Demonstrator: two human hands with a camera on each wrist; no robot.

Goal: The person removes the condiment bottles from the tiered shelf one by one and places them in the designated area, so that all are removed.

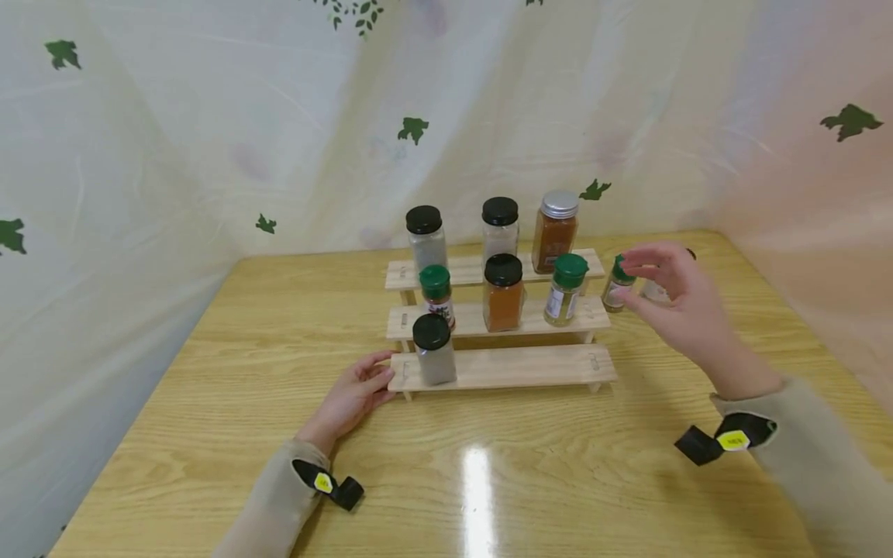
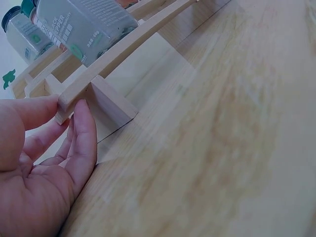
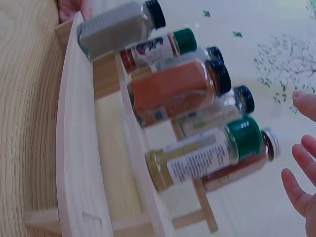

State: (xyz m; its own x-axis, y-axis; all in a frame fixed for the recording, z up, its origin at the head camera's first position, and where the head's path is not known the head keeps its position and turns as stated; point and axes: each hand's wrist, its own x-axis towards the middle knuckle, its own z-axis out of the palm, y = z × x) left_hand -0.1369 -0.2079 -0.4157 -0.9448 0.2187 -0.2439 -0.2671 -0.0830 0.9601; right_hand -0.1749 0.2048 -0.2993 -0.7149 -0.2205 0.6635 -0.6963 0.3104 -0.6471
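A three-tier wooden spice rack [image 1: 530, 367] stands on the table. My left hand [image 1: 356, 395] pinches the left end of its lowest shelf; the left wrist view shows fingers [image 2: 85, 129] on the shelf's underside. On that shelf, at the left, is a black-capped jar of greyish powder [image 1: 436, 363]. My right hand [image 1: 680, 298] is raised right of the rack, its fingers spread and bent around nothing. Behind its fingertips stands a small green-capped jar [image 1: 617, 293] on the table; the right wrist view shows no jar against those fingers. A further jar [image 1: 656, 291] is partly hidden by the hand.
The middle shelf bears a green-capped jar [image 1: 437, 293], a black-capped orange spice jar [image 1: 503, 302] and a green-capped yellowish jar [image 1: 562, 298]. On the top shelf are two black-capped jars and a silver-capped reddish jar [image 1: 555, 236]. A pale leaf-patterned curtain [image 1: 314, 155] hangs behind the table.
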